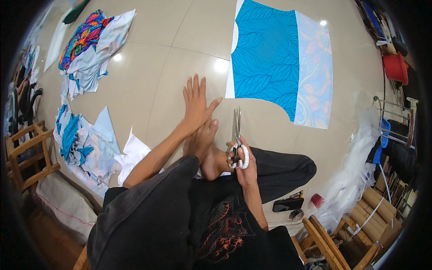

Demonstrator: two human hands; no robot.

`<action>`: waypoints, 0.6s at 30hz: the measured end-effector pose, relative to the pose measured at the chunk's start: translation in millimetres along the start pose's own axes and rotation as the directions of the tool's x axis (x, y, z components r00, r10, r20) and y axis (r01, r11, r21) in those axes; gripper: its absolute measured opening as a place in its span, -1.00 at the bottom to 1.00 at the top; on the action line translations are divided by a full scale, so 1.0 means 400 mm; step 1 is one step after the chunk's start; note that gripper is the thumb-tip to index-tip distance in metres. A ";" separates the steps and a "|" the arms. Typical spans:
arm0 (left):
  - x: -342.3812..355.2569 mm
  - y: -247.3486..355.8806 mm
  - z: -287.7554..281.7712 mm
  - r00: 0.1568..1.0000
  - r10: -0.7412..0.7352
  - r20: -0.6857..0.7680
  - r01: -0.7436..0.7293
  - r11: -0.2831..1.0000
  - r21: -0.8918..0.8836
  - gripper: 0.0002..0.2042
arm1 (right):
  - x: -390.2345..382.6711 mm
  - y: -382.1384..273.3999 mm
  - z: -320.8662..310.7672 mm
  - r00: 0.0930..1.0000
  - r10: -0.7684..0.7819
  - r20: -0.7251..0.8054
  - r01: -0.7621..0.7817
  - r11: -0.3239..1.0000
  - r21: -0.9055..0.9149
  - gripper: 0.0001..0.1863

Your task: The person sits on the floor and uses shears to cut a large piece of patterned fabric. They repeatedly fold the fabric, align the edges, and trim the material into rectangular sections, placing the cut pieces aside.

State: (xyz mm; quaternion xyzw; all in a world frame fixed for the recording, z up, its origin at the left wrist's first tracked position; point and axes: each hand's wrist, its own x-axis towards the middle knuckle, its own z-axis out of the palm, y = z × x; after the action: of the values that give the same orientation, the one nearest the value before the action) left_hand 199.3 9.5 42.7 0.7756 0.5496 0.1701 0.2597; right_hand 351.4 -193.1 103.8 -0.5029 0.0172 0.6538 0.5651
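Observation:
My left hand (197, 103) is stretched out over the tiled floor, fingers spread and holding nothing, just beyond my bare foot (202, 139). In my right hand (247, 171) is a pair of scissors (237, 122) with white-wrapped handles. Its blades point away from me and look nearly closed. Beyond the scissors lies a flat fabric piece (265, 54), blue with a leaf pattern and curved cutouts. Along its right side runs a pale floral panel (315, 72), and a white edge shows at its left. The scissors do not touch the fabric.
Crumpled fabric scraps, one multicoloured heap (85, 45) and one blue and white heap (78, 144), lie at the left. A wooden stool (29, 155) stands behind them. A phone (288, 205) and a tape roll (296, 214) lie right of my knee, near clear plastic wrap (346, 180).

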 end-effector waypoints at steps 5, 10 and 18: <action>0.077 -0.038 0.089 0.995 -0.103 0.002 0.102 0.990 0.098 0.25 | 0.096 -0.035 -0.020 0.999 -0.048 0.023 0.051 0.990 -0.130 -0.41; 0.074 -0.030 0.106 0.999 -0.030 0.018 0.025 0.969 0.246 0.31 | 0.171 -0.025 -0.032 0.997 -0.079 0.012 0.080 0.969 -0.234 -0.42; 0.075 -0.049 0.123 1.000 -0.013 0.005 0.011 0.956 0.295 0.32 | 0.189 -0.012 -0.032 0.993 -0.119 0.016 0.119 0.955 -0.273 -0.41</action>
State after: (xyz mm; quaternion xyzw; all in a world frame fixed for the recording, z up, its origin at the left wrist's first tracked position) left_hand 221.5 32.2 -9.2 0.8028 0.5727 0.0820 0.1443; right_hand 374.3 -144.5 49.0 -0.5764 -0.1030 0.6145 0.5287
